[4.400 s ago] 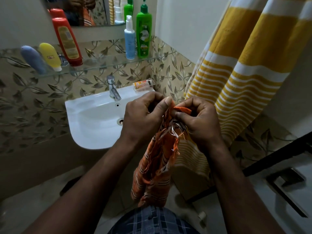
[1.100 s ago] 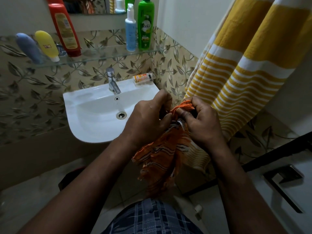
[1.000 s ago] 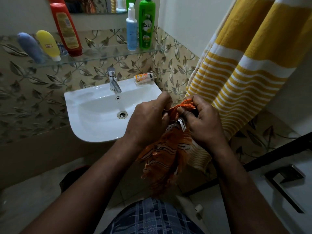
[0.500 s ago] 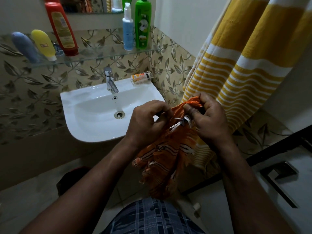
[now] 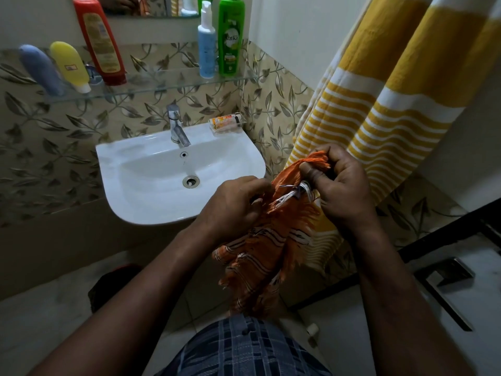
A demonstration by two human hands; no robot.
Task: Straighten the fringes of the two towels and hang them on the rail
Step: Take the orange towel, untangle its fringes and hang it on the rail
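R hand (image 5: 341,191) has fingers curled tight round the bunched end of the orange towel (image 5: 265,253), thumb pressed on top. L hand (image 5: 233,204) pinches the cloth right by the white fringe (image 5: 291,195). Rest of it droops btwn the forearms, near the sink (image 5: 151,185). Behind, at right, hangs the yellow striped towel (image 5: 393,104).

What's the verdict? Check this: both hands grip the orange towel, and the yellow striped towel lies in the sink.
Wrong in one respect: the yellow striped towel does not lie in the sink; the head view shows it hanging at the right, behind the hands. The left hand and right hand do both grip the orange towel.
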